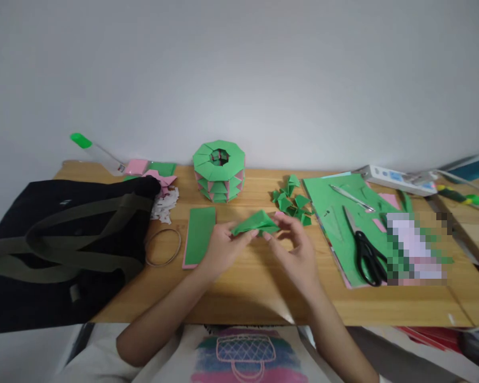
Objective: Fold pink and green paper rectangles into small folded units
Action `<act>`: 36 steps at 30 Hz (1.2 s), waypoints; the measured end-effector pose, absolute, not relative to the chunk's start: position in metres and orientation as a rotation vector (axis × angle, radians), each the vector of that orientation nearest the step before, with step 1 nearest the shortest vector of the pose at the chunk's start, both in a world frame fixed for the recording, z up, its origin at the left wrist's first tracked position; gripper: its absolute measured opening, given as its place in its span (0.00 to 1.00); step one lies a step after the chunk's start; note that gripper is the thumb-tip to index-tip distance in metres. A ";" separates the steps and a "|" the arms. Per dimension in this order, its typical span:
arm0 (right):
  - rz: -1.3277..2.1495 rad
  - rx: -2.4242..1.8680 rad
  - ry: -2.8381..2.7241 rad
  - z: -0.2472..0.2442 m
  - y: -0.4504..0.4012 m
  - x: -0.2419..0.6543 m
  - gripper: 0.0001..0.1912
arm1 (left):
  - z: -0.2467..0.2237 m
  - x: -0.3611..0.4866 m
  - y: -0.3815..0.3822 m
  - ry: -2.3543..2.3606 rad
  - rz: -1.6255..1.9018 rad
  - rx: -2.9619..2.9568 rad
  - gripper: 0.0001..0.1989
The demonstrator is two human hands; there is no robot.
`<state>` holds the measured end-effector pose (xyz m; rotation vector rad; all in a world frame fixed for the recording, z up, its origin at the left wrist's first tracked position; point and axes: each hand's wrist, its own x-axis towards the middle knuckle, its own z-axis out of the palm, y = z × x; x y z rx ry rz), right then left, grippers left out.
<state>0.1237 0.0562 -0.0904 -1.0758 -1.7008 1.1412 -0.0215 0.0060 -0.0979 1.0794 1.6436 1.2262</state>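
Between my two hands is a folded piece of green paper (255,222), raised a little above the wooden table. My left hand (224,243) pinches its left end, thumb on the near side. At the right end, my right hand (294,243) grips it with thumb and fingers. Left of my left hand lies a stack of green and pink paper rectangles (199,234). Beyond the hands stands a green and pink folded-paper lantern shape (219,173) with a hole in its top. Several small folded green pieces (291,202) lie in a pile past my right hand.
On the right, black-handled scissors (365,250), a pen (351,198) and a clear set square (332,223) rest on green sheets (323,191). A power strip (399,180) lies behind them. A black bag (64,250) covers the left side, beside a thin ring (179,247) and white paper scraps (165,205).
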 end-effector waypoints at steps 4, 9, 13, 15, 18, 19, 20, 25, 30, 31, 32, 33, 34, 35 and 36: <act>0.522 -0.693 -2.193 -0.062 0.069 0.143 0.18 | -0.082 -0.028 0.000 1.686 1.129 1.277 0.07; 0.233 -0.488 -2.287 -0.045 0.068 0.153 0.14 | -0.071 -0.027 -0.009 1.685 1.051 1.674 0.15; 0.231 -0.474 -2.226 -0.046 0.054 0.153 0.15 | -0.071 -0.026 -0.017 1.737 1.061 2.050 0.24; 0.237 -0.485 -2.191 -0.047 0.047 0.152 0.16 | -0.069 -0.025 -0.020 1.761 1.074 2.183 0.25; 0.252 -0.497 -2.137 -0.048 0.039 0.151 0.17 | -0.063 -0.023 -0.023 1.721 1.085 2.335 0.24; 0.258 -0.500 -2.127 -0.047 0.037 0.151 0.17 | -0.061 -0.022 -0.024 1.691 1.090 2.374 0.23; 0.258 -0.494 -2.125 -0.046 0.035 0.151 0.17 | -0.060 -0.021 -0.024 1.665 1.101 2.403 0.22; 0.254 -0.492 -2.138 -0.038 0.028 0.155 0.13 | -0.057 -0.017 -0.027 1.621 1.295 2.513 0.16; 0.290 -0.549 -2.175 -0.033 0.025 0.156 0.13 | -0.056 -0.015 -0.028 1.630 1.319 2.511 0.18; 0.293 -0.536 -2.166 -0.034 0.025 0.155 0.12 | -0.055 -0.014 -0.028 1.627 1.334 2.508 0.18; 0.295 -0.518 -2.156 -0.034 0.026 0.154 0.12 | -0.055 -0.014 -0.028 1.624 1.345 2.507 0.19; 0.298 -0.508 -2.146 -0.036 0.026 0.154 0.11 | -0.055 -0.014 -0.028 1.621 1.347 2.506 0.19; 0.300 -0.501 -2.136 -0.037 0.026 0.153 0.11 | -0.054 -0.014 -0.028 1.618 1.347 2.505 0.20; 0.303 -0.508 -2.130 -0.038 0.026 0.153 0.11 | -0.054 -0.014 -0.028 1.616 1.342 2.503 0.20; 0.308 -0.518 -2.130 -0.039 0.025 0.153 0.11 | -0.054 -0.014 -0.029 1.618 1.332 2.494 0.21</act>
